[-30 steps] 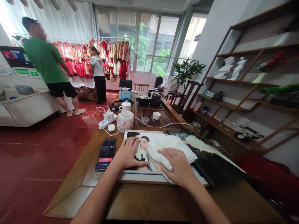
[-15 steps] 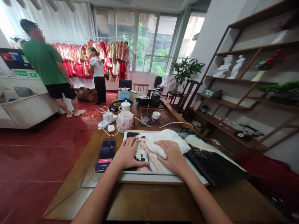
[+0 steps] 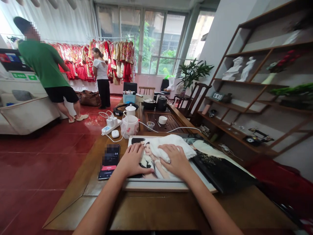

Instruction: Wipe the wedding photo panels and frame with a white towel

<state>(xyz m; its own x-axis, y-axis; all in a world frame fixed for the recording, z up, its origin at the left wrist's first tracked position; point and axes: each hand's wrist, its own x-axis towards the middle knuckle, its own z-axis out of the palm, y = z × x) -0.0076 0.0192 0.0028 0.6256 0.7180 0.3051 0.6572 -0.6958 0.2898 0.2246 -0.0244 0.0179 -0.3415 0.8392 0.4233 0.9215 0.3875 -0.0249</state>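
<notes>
A thick photo album (image 3: 156, 166) lies on the wooden table, its left part showing a printed picture of a couple. Flat on that picture's left side rests my left hand (image 3: 133, 160), fingers stretched out and thumb pointing right. My right hand (image 3: 174, 161) is closed over the near left edge of a bunched white cloth (image 3: 179, 145), pressing it against the picture. The cloth hides the picture's upper right. Beyond it to the right extends a dark printed part (image 3: 220, 169). Left of my left hand lies a phone (image 3: 111, 158) with its screen lit.
Behind the album stand a wrapped container (image 3: 129, 125), a power strip (image 3: 111, 127) with cables, a small white case (image 3: 115, 133), a white bowl (image 3: 162, 120) and a tea tray (image 3: 153, 117). Shelves (image 3: 244, 81) rise at right. Two people stand near hanging red garments (image 3: 122, 60).
My right hand has slid slightly left with the cloth across the picture. My left hand stays in place. The person in green has shifted left and raised a forearm.
</notes>
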